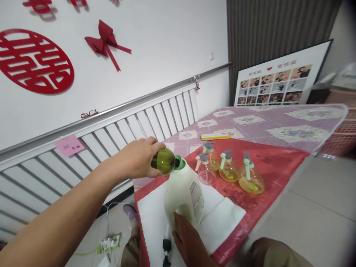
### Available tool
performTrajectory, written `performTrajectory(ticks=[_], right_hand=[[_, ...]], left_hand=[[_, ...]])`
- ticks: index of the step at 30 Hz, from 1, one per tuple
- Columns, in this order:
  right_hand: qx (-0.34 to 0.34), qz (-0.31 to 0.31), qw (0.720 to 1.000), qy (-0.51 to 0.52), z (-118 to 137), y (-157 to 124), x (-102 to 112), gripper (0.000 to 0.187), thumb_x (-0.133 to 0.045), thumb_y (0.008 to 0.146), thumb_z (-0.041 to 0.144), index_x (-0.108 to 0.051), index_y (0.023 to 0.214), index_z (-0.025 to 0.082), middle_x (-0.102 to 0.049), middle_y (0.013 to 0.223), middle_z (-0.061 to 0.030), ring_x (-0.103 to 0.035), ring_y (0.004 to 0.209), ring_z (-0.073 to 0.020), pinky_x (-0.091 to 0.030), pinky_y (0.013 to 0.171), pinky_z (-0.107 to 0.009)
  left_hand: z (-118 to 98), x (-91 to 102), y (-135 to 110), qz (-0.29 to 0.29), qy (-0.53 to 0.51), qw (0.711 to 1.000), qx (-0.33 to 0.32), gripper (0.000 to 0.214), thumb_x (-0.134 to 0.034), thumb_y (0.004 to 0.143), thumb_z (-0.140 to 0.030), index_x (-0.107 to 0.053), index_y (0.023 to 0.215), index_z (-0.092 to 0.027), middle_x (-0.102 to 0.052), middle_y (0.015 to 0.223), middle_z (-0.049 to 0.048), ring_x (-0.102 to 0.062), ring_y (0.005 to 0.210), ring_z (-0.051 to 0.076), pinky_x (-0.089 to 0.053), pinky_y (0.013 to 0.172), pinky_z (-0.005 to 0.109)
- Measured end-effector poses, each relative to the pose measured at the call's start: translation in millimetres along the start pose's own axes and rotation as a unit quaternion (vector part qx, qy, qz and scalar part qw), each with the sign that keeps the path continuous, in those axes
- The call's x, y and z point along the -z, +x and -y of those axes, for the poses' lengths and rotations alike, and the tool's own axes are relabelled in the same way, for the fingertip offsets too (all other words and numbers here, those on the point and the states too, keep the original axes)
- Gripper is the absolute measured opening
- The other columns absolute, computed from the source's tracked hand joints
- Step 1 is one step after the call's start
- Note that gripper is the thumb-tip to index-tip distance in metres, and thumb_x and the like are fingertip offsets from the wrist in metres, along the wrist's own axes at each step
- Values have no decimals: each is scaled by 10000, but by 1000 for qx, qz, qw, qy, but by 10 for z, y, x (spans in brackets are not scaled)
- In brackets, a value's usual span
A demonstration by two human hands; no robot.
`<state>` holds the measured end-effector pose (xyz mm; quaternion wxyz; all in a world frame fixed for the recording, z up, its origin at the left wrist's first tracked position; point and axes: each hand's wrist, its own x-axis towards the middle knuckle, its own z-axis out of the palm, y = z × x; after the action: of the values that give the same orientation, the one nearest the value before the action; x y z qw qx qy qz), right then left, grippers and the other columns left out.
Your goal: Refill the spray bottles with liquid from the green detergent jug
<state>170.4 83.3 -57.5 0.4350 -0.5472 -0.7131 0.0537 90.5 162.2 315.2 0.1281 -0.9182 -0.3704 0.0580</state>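
Observation:
My left hand (137,157) is closed around a translucent olive-green bottle (164,161), tipped on its side. The bottle's dark neck meets the open green mouth of a white plastic jug (180,189); whether liquid is flowing I cannot tell. Low on the jug, my right hand (190,241) grips its handle. The jug stands over a white cloth (222,213). Lying on the cloth beside my right hand is a black pump top (167,246) with a pale tube.
Several clear spray bottles (228,172), some with yellow liquid, stand right of the jug on a red sheet (280,157). Behind them lies a yellow flat case (216,135) on the flowered tablecloth (247,119). A white radiator (155,120) runs along the wall.

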Motion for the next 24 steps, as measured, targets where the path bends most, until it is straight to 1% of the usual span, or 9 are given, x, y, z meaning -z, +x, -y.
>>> performTrajectory(ticks=[4, 6, 8, 10, 14, 16, 18, 20, 24], right_hand=[[-3, 13, 1000, 4, 18, 9, 51, 527, -473, 861, 152, -445, 1388, 160, -645, 1260, -165, -628, 1156, -273, -557, 943, -403], [2, 6, 1000, 3, 15, 15, 49, 520, -465, 867, 155, -441, 1386, 150, -648, 1248, -168, -632, 1148, -273, -562, 935, -406], [6, -4, 1000, 1, 6, 21, 33, 510, -458, 870, 159, -442, 1380, 138, -654, 1227, -172, -642, 1126, -275, -572, 916, -414], [6, -9, 1000, 2, -6, 27, 16, 501, -448, 879, 173, -439, 1379, 139, -654, 1222, -172, -646, 1115, -278, -576, 903, -427], [8, -20, 1000, 4, -1, 26, 72, 473, -448, 888, 200, -446, 1359, 155, -658, 1204, -162, -660, 1085, -267, -577, 889, -425], [-2, -28, 1000, 8, 48, 23, 187, 452, -455, 899, 225, -440, 1348, 171, -657, 1192, -151, -666, 1067, -253, -572, 891, -413], [-22, -40, 999, 13, 139, 26, 353, 410, -463, 911, 253, -445, 1315, 184, -662, 1146, -138, -675, 1020, -237, -575, 865, -389], [-32, -42, 998, 18, 268, 46, 525, 328, -463, 921, 259, -478, 1242, 197, -674, 1015, -104, -687, 900, -213, -583, 786, -343], [20, 76, 997, 16, 564, 152, 687, 223, -440, 927, 193, -558, 1114, 222, -655, 859, -43, -663, 752, -166, -552, 683, -264]], left_hand=[[232, -298, -378, -69, -144, 987, 34, 677, -672, 688, -445, -478, 1307, -251, -551, 1221, 74, -569, 1062, 254, -462, 909, 360], [368, -572, -584, -124, -228, 964, 65, 693, -687, 684, -422, -467, 1317, -245, -544, 1265, 73, -525, 1162, 264, -430, 993, 384], [470, -970, -772, -171, -334, 919, 122, 717, -700, 680, -413, -454, 1332, -247, -521, 1335, 73, -494, 1232, 274, -393, 1056, 417], [493, -1472, -920, -217, -470, 836, 183, 735, -706, 681, -441, -449, 1334, -222, -524, 1361, 88, -489, 1263, 283, -371, 1087, 435], [273, -2502, -1071, -314, -691, 575, 307, 701, -589, 778, -572, -423, 1341, -189, -579, 1319, 112, -553, 1220, 280, -471, 1002, 401], [106, -2881, -1091, -295, -737, 500, 347, 656, -545, 818, -583, -423, 1338, -202, -595, 1291, 109, -597, 1162, 281, -521, 929, 387], [-30, -3132, -1086, -300, -742, 460, 385, 603, -494, 856, -581, -420, 1337, -226, -575, 1312, 99, -596, 1167, 266, -540, 888, 361], [-114, -3277, -1060, -297, -747, 446, 393, 580, -486, 872, -560, -399, 1348, -239, -557, 1334, 94, -576, 1198, 250, -533, 905, 352], [-175, -3404, -980, -295, -716, 488, 402, 602, -544, 849, -475, -372, 1372, -227, -526, 1378, 101, -529, 1257, 230, -451, 1030, 347]])
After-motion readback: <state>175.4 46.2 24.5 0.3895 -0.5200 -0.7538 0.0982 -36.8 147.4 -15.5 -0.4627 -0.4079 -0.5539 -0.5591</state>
